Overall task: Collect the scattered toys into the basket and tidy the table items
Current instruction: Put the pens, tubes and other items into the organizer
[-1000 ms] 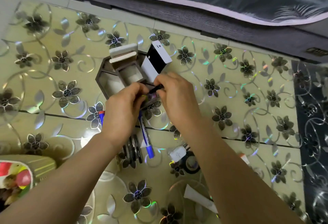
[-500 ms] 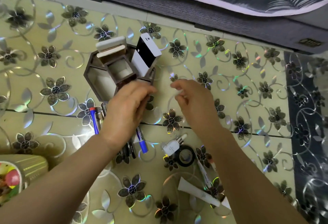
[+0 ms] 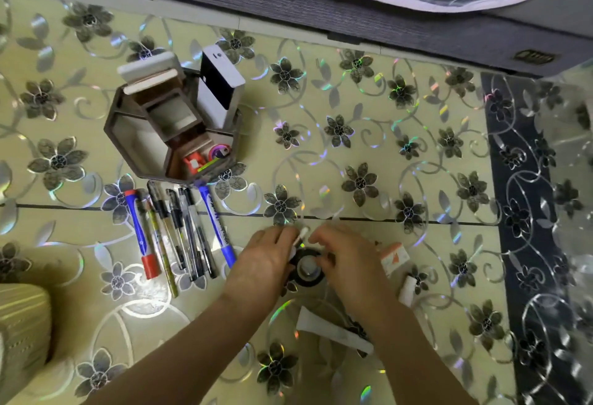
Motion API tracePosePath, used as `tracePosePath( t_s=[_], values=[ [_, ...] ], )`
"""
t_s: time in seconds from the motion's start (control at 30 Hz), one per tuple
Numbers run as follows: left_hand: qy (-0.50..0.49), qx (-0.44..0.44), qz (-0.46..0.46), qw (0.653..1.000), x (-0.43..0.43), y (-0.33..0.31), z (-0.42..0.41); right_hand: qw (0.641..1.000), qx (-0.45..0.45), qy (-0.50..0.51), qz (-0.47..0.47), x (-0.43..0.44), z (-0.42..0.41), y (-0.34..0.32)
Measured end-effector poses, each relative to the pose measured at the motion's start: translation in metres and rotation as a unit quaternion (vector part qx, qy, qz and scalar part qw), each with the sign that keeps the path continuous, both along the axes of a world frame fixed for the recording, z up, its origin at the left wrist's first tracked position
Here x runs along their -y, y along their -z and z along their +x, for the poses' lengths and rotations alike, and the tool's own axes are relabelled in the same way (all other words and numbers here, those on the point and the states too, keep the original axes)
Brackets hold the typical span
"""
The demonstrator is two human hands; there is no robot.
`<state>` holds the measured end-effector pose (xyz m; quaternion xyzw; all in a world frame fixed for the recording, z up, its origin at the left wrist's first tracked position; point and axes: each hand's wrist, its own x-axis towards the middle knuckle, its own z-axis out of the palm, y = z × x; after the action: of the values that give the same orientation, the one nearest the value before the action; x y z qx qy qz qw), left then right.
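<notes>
My left hand (image 3: 264, 265) and my right hand (image 3: 348, 260) meet low in the middle of the floral table (image 3: 369, 135). A black tape roll (image 3: 308, 273) lies flat between them. My left fingers pinch a small white bottle (image 3: 300, 239) just above the roll. My right fingertips rest at the roll's right rim and near the bottle's tip; their grip is hidden. The brown hexagonal organizer (image 3: 113, 130) stands at the upper left with a white and black box (image 3: 221, 92) upright in it. A ribbed yellow basket (image 3: 22, 327) shows at the lower left edge.
Several pens (image 3: 184, 234) and two blue markers (image 3: 139, 228) (image 3: 214, 220) lie side by side below the organizer. A white tube (image 3: 333, 331), an orange and white packet (image 3: 395, 257) and a small white cylinder (image 3: 407, 290) lie near my right arm. A dark bed edge (image 3: 353, 16) borders the far side.
Both hands left the organizer and came down to the tape roll and white bottle. The row of pens, hidden under my left hand before, now shows.
</notes>
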<state>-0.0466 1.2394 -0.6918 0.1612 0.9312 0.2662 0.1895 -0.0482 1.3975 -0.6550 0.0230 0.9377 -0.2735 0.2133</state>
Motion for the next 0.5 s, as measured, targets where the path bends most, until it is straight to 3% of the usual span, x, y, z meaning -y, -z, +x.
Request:
tracePosePath(
  t_s=[0.17,0.23,0.3,0.5],
  values=[
    [0.007,-0.004,-0.048,0.999,-0.006,-0.013,-0.005,0.993,0.001,-0.054,0.103,0.017,0.009,0.017],
    [-0.021,0.017,-0.014,1.0,-0.002,-0.021,-0.006,0.993,-0.015,-0.039,0.111,0.018,0.007,0.019],
    [-0.081,0.013,0.057,0.995,0.01,-0.034,-0.011,0.994,-0.036,-0.026,0.1,0.019,0.002,0.017],
    [-0.26,-0.137,0.157,0.943,0.07,-0.079,-0.049,0.995,-0.091,0.019,-0.029,0.044,-0.041,-0.017]
  ],
)
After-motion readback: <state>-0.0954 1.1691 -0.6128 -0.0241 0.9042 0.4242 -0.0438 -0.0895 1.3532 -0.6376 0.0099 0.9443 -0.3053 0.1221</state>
